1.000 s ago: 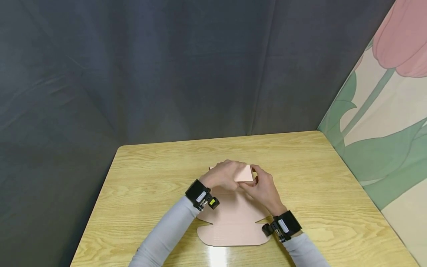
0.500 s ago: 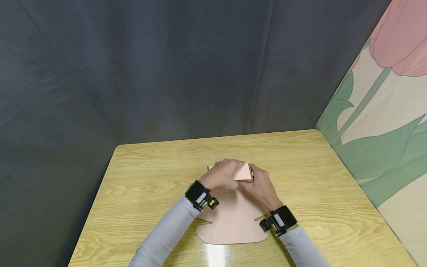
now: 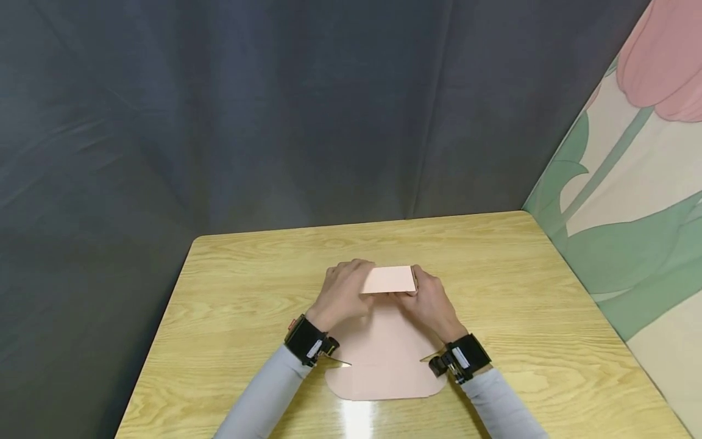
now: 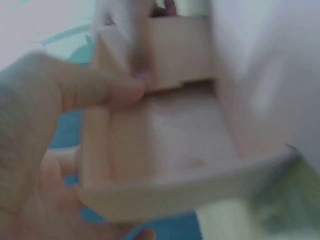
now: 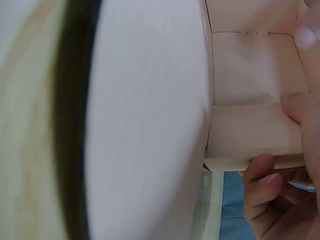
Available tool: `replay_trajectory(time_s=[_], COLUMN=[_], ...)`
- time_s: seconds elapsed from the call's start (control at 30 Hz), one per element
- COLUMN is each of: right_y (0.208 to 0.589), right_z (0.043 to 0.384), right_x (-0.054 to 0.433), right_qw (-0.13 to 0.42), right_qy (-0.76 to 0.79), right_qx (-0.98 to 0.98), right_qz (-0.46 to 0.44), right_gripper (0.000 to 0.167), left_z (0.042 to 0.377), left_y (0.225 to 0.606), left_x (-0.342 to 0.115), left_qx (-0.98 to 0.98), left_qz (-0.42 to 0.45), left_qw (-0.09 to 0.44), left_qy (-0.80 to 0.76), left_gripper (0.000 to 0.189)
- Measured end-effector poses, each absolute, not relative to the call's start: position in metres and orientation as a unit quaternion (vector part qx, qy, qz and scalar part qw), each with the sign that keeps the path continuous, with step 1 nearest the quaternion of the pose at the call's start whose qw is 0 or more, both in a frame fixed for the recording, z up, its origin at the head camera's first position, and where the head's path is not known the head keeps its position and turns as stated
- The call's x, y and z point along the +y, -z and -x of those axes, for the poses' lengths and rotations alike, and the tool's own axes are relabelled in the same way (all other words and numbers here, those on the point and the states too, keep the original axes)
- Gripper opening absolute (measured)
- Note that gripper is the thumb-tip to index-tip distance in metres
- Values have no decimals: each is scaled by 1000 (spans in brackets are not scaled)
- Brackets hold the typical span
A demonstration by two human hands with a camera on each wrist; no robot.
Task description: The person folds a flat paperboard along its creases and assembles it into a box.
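Observation:
A pale pinkish cardboard box (image 3: 388,280), partly folded, stands on its side near the table's middle; its long lid panel (image 3: 382,347) spreads toward me. My left hand (image 3: 341,297) grips the left end; in the left wrist view its thumb reaches over the wall (image 4: 177,50) while the other fingers lie outside, blurred. My right hand (image 3: 433,306) holds the right end. Seen from the right wrist, that thumb presses inside the side wall (image 5: 255,129) with fingers curled against its outside. Box floor (image 5: 255,67) and standing walls show within.
The wood-grain table (image 3: 258,274) extends around the box. Behind it hangs a dark curtain (image 3: 307,122); a tulip-patterned cloth (image 3: 631,201) borders the right side. Lid flaps with notches lie near the table's front edge.
My left hand has slid left along the box to its left end, baring more of the top panel. The right hand keeps its hold on the right end, almost still.

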State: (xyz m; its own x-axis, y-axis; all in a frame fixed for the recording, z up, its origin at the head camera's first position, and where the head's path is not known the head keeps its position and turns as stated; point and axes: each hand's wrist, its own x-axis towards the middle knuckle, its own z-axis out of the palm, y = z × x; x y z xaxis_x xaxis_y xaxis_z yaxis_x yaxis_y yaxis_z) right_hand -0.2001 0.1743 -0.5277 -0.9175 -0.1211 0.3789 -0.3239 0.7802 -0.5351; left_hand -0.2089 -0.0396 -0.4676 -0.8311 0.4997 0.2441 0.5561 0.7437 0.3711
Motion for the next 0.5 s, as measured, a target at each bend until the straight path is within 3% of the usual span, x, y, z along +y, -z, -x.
replay_trajectory(time_s=[0.17, 0.4, 0.5], right_y=[524, 523, 524], right_z=[198, 195, 195], right_x=[174, 172, 170], right_qw=[155, 133, 130], right_qy=[-310, -304, -295], right_qx=[-932, -939, -944], right_qz=[-108, -86, -74], right_gripper=[50, 46, 43], left_z=[203, 203, 203], left_y=[489, 513, 516], left_x=[-58, -64, -63], left_qx=[-917, -904, -908], left_qz=[195, 151, 147], left_qw=[59, 68, 76], left_qy=[344, 394, 386], left_gripper=[79, 47, 43])
